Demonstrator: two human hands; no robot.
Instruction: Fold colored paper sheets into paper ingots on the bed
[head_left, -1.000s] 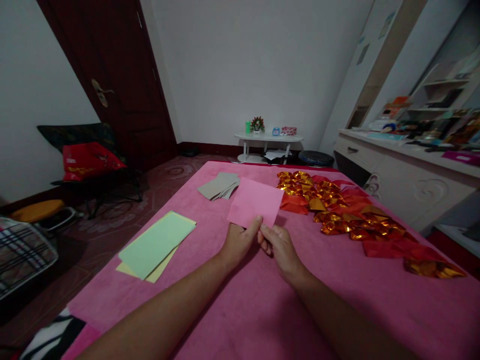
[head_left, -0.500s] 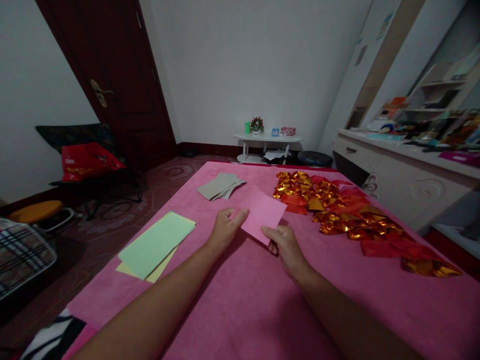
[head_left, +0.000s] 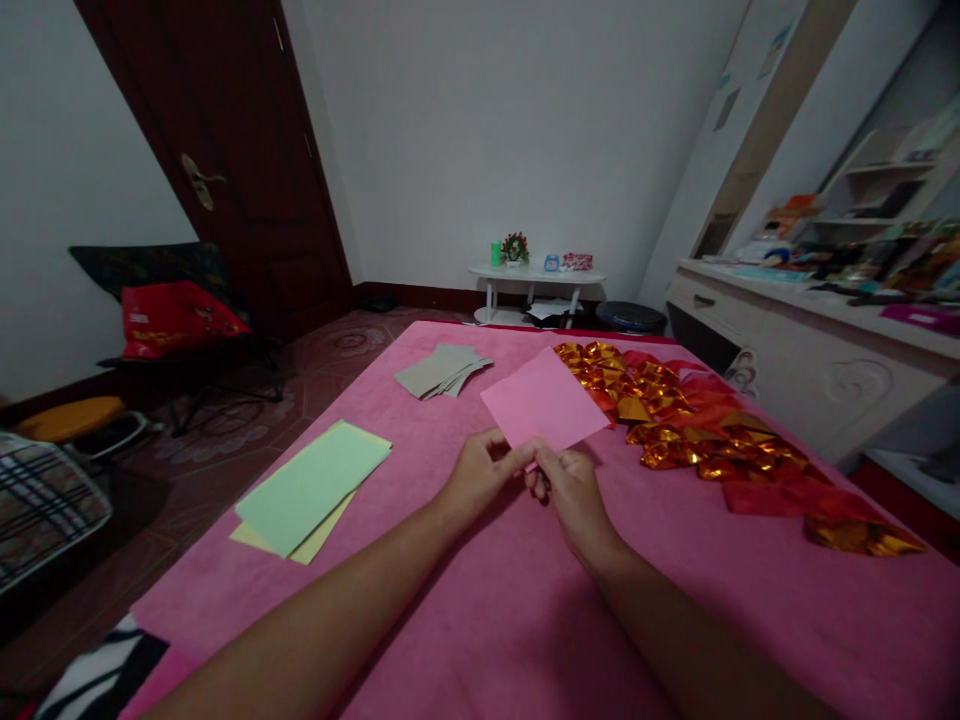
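Observation:
A pink sheet of paper (head_left: pixel 546 402) is held up above the pink cloth, one corner toward me. My left hand (head_left: pixel 487 468) pinches its near corner between thumb and fingers. Right beside it, my right hand (head_left: pixel 568 482) grips the same corner, the two thumbs nearly touching. To the left lie green paper sheets (head_left: pixel 315 485) on top of yellow paper (head_left: pixel 328 528). A fanned stack of greyish sheets (head_left: pixel 441 371) rests farther back, left of the pink paper.
The pink cloth (head_left: pixel 465 620) covers the surface in front of me. Shiny gold and red folded pieces (head_left: pixel 675 410) lie along its right side. Beyond stand a small white table (head_left: pixel 534 274), a white dresser (head_left: pixel 787 325) at right, and a chair with a red bag (head_left: pixel 180 318) at left.
The pink paper has turned, and its far part now points up and to the right. My left hand has moved right, from the paper's left side to its near corner beside my right hand.

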